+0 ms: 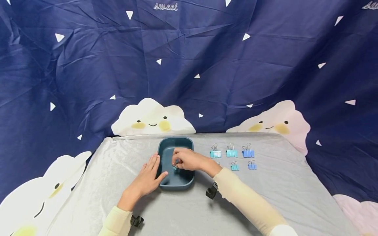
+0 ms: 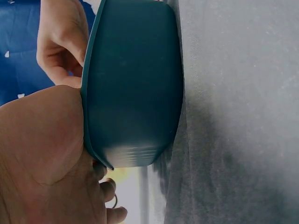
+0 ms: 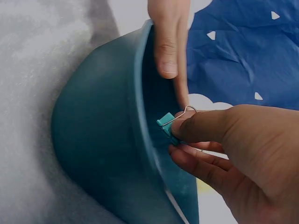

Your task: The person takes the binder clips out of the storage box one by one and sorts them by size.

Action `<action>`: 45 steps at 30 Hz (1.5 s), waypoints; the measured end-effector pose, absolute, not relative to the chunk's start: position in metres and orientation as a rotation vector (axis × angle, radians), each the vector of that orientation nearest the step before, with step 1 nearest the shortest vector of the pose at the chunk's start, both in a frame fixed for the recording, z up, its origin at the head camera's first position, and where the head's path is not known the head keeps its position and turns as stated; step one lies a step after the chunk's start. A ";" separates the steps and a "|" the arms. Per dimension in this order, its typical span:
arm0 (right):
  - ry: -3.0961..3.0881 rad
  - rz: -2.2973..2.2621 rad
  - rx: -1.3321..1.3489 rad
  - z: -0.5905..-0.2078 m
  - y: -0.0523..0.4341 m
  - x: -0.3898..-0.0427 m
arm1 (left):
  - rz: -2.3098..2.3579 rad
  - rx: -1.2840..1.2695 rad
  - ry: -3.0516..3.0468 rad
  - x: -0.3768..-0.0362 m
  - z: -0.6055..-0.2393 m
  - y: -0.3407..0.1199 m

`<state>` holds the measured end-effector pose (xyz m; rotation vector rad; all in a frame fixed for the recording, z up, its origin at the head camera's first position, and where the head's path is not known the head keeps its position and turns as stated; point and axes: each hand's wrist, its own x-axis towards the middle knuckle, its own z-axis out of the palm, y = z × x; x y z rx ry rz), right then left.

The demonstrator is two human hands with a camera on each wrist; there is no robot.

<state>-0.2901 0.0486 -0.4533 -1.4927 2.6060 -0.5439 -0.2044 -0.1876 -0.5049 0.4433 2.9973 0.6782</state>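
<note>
A dark teal plastic bin (image 1: 177, 187) stands on the grey cloth. My left hand (image 1: 146, 180) rests on its left rim, fingers straight and thumb reaching over the near left side. Over the bin's inside, my right hand (image 1: 190, 159) pinches a small turquoise binder clip (image 3: 166, 120) between thumb and fingers; one wire handle sticks out in the right wrist view. To the right lie larger clips in a row: a turquoise clip (image 1: 215, 154), a second turquoise clip (image 1: 232, 153) and a blue clip (image 1: 248, 153). Nearer are a small turquoise clip (image 1: 235, 167), a small blue clip (image 1: 252, 166) and one mostly hidden by my right arm.
Grey plush cloth (image 1: 280, 183) covers the table. Behind it hangs a dark blue curtain (image 1: 206, 49) with white triangles and smiling clouds. Black wrist cameras sit under both forearms, the right camera (image 1: 211, 190) close to the cloth.
</note>
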 end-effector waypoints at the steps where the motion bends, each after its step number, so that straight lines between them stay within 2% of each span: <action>1: 2.603 -0.566 -1.486 -0.452 0.050 -0.289 | 0.682 0.442 2.997 -0.204 -0.505 -0.187; 20: 2.691 -0.738 -1.344 -0.444 0.093 -0.278 | 0.669 0.441 2.997 -0.205 -0.504 -0.187; 45: 2.821 -0.956 -1.080 -0.436 0.183 -0.268 | 0.631 0.465 3.028 -0.204 -0.504 -0.187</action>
